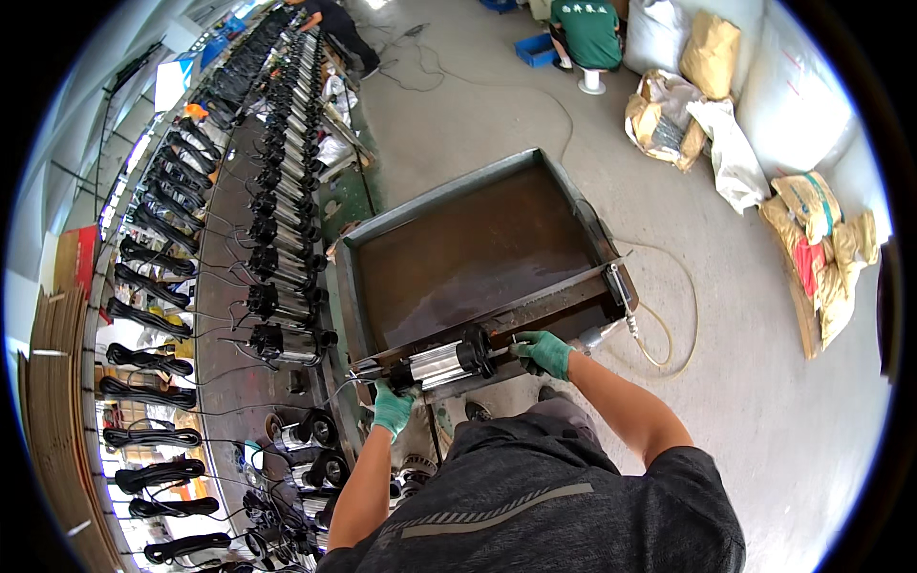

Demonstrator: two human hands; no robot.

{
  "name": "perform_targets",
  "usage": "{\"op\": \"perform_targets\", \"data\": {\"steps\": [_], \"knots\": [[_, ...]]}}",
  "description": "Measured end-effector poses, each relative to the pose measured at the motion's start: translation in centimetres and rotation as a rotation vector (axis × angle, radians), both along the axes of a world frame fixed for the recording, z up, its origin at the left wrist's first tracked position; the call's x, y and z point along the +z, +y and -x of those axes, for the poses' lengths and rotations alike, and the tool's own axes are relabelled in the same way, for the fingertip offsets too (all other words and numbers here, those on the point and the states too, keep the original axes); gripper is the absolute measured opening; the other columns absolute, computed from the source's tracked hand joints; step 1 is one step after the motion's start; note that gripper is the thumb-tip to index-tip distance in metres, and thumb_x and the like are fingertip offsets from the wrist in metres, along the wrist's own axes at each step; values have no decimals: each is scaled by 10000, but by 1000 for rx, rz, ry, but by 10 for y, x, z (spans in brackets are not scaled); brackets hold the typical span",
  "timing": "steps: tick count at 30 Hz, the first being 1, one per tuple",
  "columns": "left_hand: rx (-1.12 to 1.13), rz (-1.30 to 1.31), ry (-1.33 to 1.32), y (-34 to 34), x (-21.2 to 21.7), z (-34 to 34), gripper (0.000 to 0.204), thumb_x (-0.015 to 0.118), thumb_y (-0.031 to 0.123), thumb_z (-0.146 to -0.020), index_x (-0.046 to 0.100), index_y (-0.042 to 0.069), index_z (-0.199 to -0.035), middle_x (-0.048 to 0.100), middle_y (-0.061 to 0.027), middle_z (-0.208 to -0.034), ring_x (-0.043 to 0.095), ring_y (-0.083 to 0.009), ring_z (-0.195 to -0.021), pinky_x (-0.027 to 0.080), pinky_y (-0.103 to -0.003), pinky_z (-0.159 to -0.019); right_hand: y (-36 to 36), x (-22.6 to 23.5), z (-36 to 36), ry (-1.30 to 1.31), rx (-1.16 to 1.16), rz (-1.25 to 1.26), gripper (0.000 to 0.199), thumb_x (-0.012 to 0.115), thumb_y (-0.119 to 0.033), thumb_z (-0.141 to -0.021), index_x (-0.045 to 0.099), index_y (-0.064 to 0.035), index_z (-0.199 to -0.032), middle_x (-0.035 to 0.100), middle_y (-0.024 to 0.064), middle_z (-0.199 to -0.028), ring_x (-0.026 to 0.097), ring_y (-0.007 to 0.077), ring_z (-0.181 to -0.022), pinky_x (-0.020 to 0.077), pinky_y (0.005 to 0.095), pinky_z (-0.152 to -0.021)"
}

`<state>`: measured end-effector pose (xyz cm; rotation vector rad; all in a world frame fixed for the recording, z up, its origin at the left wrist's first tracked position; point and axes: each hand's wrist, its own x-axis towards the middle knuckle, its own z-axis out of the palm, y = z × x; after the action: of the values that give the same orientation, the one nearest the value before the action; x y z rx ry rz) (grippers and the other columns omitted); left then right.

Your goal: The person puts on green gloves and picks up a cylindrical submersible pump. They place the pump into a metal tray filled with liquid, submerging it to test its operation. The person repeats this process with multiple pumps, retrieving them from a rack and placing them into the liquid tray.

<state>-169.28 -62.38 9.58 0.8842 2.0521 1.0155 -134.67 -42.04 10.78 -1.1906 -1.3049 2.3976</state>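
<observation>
A pump motor (441, 366) with a silver ribbed body and black ends lies sideways along the near edge of a metal water tank (355, 296). My left hand (392, 411), in a green glove, is at its left black end, fingers curled against it near the cable. At the motor's right end, my right hand (546, 354), also gloved in green, is closed around a small metal part that I cannot make out clearly. Brownish water (478, 248) fills the tank behind the motor.
A long bench (229, 286) on the left carries rows of similar motors (282, 301) and coiled black cables (153, 358). A pale hose (695, 296) loops on the floor at right by a metal fitting (623, 296). Sacks (812, 248) stand far right; two people work farther back.
</observation>
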Motion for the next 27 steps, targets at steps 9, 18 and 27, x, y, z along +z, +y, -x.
{"op": "perform_targets", "data": {"steps": [9,18,27], "knots": [[-38,61,44,-1,4,1,550,785,45,-872,429,4,-1290,639,-105,-1160,614,-192,-1017,503,-309,-930,10,-35,-1,169,170,-262,209,591,-76,-976,673,-57,-1167,659,21,-900,620,126,-773,541,291,-672],[-53,114,183,3,-9,6,481,812,142,-866,475,13,-1184,625,-50,-1017,576,-150,-888,501,-290,-811,26,21,-10,-12,317,-165,560,661,-259,-948,512,-158,-1479,579,-2,-862,548,110,-688,503,285,-615],[-50,112,212,3,-8,12,466,812,174,-874,472,55,-1169,562,-10,-942,537,-112,-745,501,-273,-621,19,12,17,-697,769,-1190,325,725,-268,-858,728,-59,-1107,740,180,-1066,725,348,-965,571,443,-785]]}}
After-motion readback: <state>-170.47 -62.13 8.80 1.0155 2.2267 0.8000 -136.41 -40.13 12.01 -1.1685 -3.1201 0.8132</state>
